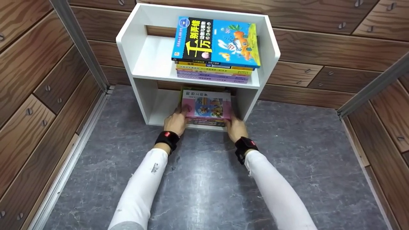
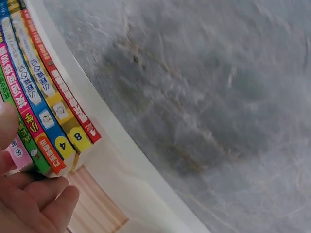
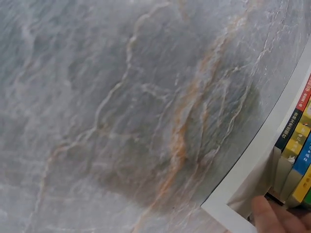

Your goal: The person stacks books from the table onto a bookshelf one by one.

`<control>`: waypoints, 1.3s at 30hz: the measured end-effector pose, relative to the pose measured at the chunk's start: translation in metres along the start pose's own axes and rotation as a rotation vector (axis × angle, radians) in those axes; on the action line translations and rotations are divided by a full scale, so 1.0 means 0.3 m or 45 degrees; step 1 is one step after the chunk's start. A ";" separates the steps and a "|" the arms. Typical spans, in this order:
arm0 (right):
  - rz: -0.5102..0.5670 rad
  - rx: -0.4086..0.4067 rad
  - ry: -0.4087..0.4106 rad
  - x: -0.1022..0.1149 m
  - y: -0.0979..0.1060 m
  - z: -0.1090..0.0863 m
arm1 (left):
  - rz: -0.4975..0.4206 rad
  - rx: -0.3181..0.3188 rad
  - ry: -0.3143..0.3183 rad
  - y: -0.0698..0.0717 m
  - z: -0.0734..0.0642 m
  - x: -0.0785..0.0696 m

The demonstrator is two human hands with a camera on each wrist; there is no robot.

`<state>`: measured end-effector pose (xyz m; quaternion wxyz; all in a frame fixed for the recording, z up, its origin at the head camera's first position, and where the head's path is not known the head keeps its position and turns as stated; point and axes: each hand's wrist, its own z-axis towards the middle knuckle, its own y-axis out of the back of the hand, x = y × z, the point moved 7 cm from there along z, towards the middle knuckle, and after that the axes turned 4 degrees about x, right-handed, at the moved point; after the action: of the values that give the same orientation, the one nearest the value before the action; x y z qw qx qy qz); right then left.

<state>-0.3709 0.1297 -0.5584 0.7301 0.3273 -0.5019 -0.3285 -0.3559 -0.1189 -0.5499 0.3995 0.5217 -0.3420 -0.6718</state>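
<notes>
A stack of books (image 1: 207,107) with a pink-and-white picture cover on top lies on the lower shelf of a small white bookcase. My left hand (image 1: 176,123) grips the stack's left end. In the left wrist view its thumb (image 2: 6,124) lies at the spines and its bent fingers (image 2: 58,204) are at the books' ends. At the opposite end, my right hand (image 1: 237,127) holds the stack, its fingers (image 3: 272,218) beside the lower books (image 3: 296,150). Colourful spines face forward; the far side of the stack is hidden.
The white bookcase (image 1: 127,48) stands on a grey marbled floor (image 1: 198,179) against wood-patterned panels (image 1: 319,19). On its upper shelf is another pile of books (image 1: 220,41), a blue one with a rabbit and carrot car on top. Side walls of the bookcase flank both hands.
</notes>
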 end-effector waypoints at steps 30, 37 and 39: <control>-0.068 0.024 -0.034 0.005 -0.002 0.015 | 0.145 0.056 0.013 0.007 0.023 -0.004; -0.063 0.080 -0.079 -0.002 -0.003 0.013 | 0.101 -0.058 -0.069 0.003 0.004 -0.011; -0.038 0.099 -0.087 -0.007 0.005 0.009 | 0.087 -0.087 -0.086 0.002 0.002 -0.012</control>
<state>-0.3739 0.1318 -0.5576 0.6943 0.3515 -0.5338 -0.3307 -0.3558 -0.1159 -0.5476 0.4282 0.4729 -0.3497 -0.6861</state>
